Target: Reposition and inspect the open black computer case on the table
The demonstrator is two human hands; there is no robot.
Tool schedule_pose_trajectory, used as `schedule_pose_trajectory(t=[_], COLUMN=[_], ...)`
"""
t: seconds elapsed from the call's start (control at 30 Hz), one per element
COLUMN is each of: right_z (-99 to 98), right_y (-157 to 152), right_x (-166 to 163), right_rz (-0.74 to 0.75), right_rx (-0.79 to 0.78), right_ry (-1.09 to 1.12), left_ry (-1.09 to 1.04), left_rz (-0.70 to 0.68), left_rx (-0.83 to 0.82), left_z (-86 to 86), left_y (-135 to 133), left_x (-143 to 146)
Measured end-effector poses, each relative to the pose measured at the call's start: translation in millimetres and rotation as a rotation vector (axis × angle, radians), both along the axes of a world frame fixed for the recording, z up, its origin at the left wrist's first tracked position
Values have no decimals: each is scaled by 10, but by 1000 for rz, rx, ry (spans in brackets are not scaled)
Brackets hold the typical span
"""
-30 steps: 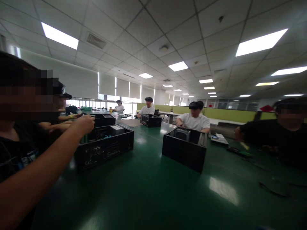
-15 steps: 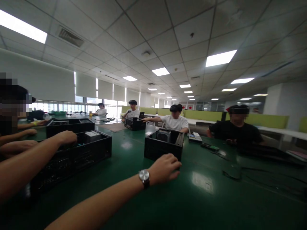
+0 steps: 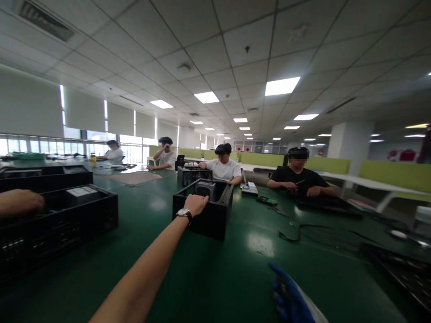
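The left hand (image 3: 195, 204), wristwatch (image 3: 184, 214) on the wrist, is stretched far out over the green table (image 3: 208, 278) and rests on the near top rim of the black case (image 3: 208, 217), fingers folded over that edge in a grasp. The case stands open-topped at mid-table, apart from everything else. With 1 hand at full reach on a thin rim, control looks slight, so a low, level hold, with the fingers well down inside the wall, would probably keep the box from tipping. Inside it sits a grey boxy unit (image 3: 205, 188) against the far wall. The rest of its interior is hidden. A second open case (image 3: 67, 220) to the left holds a white-labelled part (image 3: 81, 191), with a co-worker's hand (image 3: 20, 202) on its rim. At the bottom edge is a blue-and-white shape (image 3: 289, 298), perhaps the gloved right hand. I cannot tell how its fingers stand
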State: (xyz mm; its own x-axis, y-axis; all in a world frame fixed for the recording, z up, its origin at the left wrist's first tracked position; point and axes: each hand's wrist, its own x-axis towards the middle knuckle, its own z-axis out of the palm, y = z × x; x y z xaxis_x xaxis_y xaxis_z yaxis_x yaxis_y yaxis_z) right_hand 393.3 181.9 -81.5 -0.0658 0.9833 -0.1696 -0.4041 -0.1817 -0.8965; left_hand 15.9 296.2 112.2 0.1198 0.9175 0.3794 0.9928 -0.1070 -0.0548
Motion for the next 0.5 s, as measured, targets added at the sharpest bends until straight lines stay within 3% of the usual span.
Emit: schedule_pose_trajectory(t=[0.13, 0.3, 0.4, 0.5], right_z=[-57, 219, 412, 555], right_y=[2, -77, -190, -362], right_x=[16, 83, 81, -10], right_rz=[-152, -236, -246, -255], right_rx=[122, 231, 259, 337], right_ry=[-103, -391, -576, -689], left_ry=[23, -32, -150, -243], left_rz=[14, -109, -353, -481], left_rx=[-7, -74, -329, -554], left_z=[27, 55, 226, 411], left_y=[-704, -2229, -3118, -3507], left_x=[176, 303, 223, 60])
